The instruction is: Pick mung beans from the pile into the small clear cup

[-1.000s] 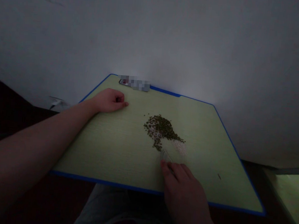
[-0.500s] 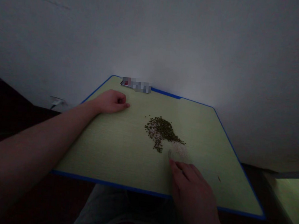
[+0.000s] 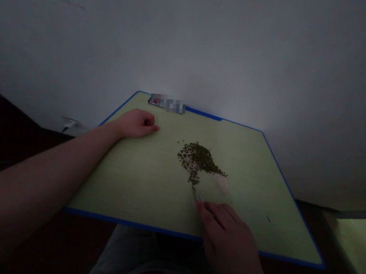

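My left hand (image 3: 137, 123) rests on the left part of the board, its fingers curled in a loose fist with nothing seen in them. My right hand (image 3: 226, 230), closed in a pinch near the front edge, grips a small thin shiny utensil (image 3: 197, 195). Most of that utensil is hidden by the fingers, so its kind is unclear. Its tip points at the lower tail of a pile of small dark green beans (image 3: 202, 157). Pale grains are mixed into the left side of this pile. Just right of the tail lies a separate patch of whitish grains (image 3: 221, 182).
The pale yellow-green tabletop (image 3: 130, 179) has a blue rim and stands against a grey wall (image 3: 189, 45). A phone-like flat object (image 3: 156, 102), partly pixelated, lies at the back edge. A small brown sliver (image 3: 268, 219) lies at the right.
My right hand has moved left and slightly toward me, carrying the utensil from beside the whitish grains to the tail of the bean pile. My left hand stays in place.
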{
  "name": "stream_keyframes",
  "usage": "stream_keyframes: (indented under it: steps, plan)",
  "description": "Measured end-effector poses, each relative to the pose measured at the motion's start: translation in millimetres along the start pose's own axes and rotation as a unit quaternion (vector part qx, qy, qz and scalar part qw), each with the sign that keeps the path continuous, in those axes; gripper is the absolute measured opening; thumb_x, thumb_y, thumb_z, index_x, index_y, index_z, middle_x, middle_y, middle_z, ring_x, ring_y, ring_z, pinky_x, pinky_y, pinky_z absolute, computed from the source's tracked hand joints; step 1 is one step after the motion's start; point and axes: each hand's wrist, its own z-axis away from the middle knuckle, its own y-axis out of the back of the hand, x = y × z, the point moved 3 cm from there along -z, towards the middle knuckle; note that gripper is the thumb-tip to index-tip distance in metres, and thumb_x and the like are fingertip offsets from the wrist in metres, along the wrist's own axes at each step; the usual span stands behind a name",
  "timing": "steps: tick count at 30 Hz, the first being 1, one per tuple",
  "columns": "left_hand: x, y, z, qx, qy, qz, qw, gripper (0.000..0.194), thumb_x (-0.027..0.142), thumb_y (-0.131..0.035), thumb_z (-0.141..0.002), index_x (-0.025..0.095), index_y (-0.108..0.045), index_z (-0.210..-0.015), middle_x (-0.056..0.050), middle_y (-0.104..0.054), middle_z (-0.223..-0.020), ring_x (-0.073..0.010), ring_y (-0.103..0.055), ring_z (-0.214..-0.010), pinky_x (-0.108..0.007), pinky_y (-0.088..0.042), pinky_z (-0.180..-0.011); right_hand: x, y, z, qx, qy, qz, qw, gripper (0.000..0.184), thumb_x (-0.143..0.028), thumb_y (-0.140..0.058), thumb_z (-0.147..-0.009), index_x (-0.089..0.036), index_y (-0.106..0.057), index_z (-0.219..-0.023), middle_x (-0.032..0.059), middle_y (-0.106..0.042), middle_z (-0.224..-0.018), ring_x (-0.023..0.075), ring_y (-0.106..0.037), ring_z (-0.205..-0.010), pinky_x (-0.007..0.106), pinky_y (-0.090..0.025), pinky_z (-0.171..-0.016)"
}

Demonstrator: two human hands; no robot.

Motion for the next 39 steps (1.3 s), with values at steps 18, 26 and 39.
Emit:
stream_keyframes:
  steps: [18,26,39]
  plan:
    - [-0.8,-0.8,-1.0,-0.009,0.003,0.000,1.000,0.039,0.054,-0.047,-0.077,0.017,-0.057,-0.066,-0.001,-0.055,-0.058,-0.0127,-0.045,-0.056,-0.027,-0.029,-0.056,-0.9,-8.2,-0.1,-0.026,-0.028,0.028,0.999,0.040,0.001,-0.050,-0.077,-0.005,-0.067,-0.112,0.0127,-0.070,-0.093,0.0250,-0.063,-0.079,0.038,-0.059,-0.065]
    - [-1.3,-0.9,-0.8,-0.012,0.003,-0.001,1.000,0.041,0.054,-0.048,-0.078,0.017,-0.060,-0.068,-0.001,-0.055,-0.058,-0.0131,-0.045,-0.057,-0.027,-0.029,-0.056,9.8,-6.5,2.0,-0.031,-0.056,0.064,0.996,0.036,-0.002,-0.050,-0.080,-0.006,-0.067,-0.112,0.0128,-0.070,-0.092,0.0248,-0.063,-0.080,0.036,-0.059,-0.066]
    - [-0.9,-0.9,-0.5,-0.008,0.003,-0.007,1.000,0.041,0.054,-0.048,-0.078,0.017,-0.058,-0.067,0.001,-0.052,-0.056,-0.0121,-0.044,-0.056,-0.026,-0.029,-0.056,9.3,-11.3,1.7,-0.045,-0.045,0.085,0.994,0.039,-0.003,-0.051,-0.079,-0.009,-0.067,-0.114,0.0123,-0.070,-0.094,0.0246,-0.064,-0.081,0.034,-0.058,-0.066]
